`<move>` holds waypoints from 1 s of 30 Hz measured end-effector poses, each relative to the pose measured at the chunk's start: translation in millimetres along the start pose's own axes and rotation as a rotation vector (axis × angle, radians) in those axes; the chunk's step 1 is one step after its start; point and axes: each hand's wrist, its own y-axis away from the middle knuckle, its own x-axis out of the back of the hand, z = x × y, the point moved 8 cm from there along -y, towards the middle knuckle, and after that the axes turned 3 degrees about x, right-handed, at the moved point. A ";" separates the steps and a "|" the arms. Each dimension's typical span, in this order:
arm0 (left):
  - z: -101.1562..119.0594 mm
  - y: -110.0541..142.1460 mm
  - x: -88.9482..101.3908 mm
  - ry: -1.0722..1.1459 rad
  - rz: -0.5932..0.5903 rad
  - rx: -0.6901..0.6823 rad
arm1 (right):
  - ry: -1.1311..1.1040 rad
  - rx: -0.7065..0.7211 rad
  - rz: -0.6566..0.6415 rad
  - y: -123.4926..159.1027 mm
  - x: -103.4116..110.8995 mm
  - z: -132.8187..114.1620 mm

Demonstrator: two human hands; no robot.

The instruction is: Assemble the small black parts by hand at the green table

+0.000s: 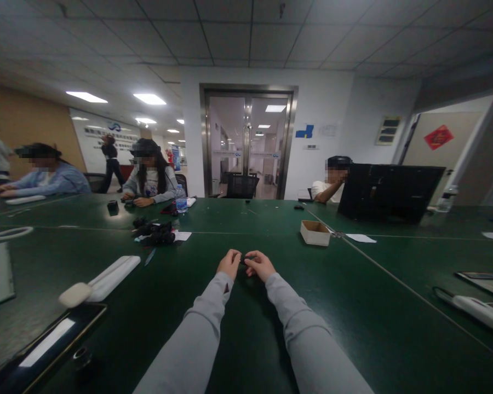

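Both my hands meet over the green table (pixel 254 317), ahead of my grey sleeves. Between their fingertips is a small black part (pixel 243 260), too small and too covered by fingers to name. My left hand (pixel 229 264) pinches it from the left, thumb and fingers together. From the right, my right hand (pixel 261 265) grips it with bent fingers. At the lower left of the table stands a short black cylindrical piece (pixel 82 358), apart from both hands.
Left lie a dark phone-like slab (pixel 45 350), a white bar (pixel 113 276) and a pile of black parts (pixel 158 234). A water bottle (pixel 181 199) stands behind them. Ahead right are an open box (pixel 315 233) and a monitor (pixel 388 191). Several people sit across the table.
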 end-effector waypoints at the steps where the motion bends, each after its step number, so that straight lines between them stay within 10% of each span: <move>1: -1.4 0.2 -0.3 -0.011 -0.003 0.020 | 0.003 -0.003 -0.002 0.3 -0.1 0.1; 30: -2.0 -5.4 -2.5 0.070 -0.014 -0.056 | -0.007 -0.008 0.010 -0.3 0.6 1.6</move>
